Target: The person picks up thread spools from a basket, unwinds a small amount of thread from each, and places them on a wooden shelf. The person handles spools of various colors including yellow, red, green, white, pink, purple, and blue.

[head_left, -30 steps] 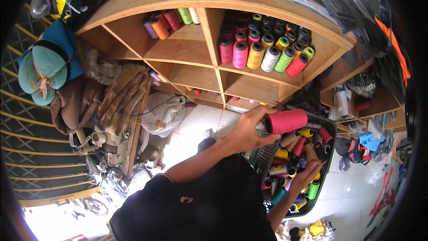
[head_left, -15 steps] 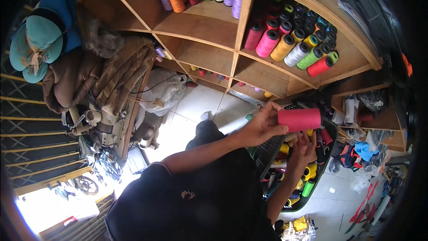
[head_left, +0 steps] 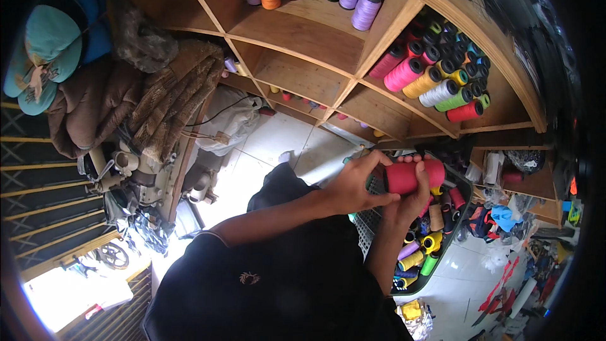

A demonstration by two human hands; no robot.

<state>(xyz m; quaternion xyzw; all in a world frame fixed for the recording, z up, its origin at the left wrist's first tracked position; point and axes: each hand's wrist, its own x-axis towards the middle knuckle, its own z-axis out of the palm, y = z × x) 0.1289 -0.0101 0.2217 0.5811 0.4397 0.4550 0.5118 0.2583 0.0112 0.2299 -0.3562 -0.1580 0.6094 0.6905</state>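
Observation:
In front of my body I hold a large red cone of thread (head_left: 404, 179) sideways in both hands. My left hand (head_left: 355, 183) pinches its left end between thumb and fingers. From below, my right hand (head_left: 409, 207) wraps around it, with the thumb across the near side and fingertips at the far side. Under my hands stands a dark mesh crate (head_left: 366, 224) full of mixed thread spools, among them a yellow spool (head_left: 412, 260) and a green spool (head_left: 429, 264). My right forearm covers part of the crate.
Ahead, a wooden shelf (head_left: 297, 35) carries lilac, orange and green spools, with a dense group of spools (head_left: 404, 74) in its right compartment. On the left are a sewing machine (head_left: 148, 167) and draped brown cloth (head_left: 167, 95). Plastic bags and scraps (head_left: 505, 218) lie right.
My right hand has come up from the crate's spools and taken hold of the red cone, which my left hand held alone before. The view has shifted slightly.

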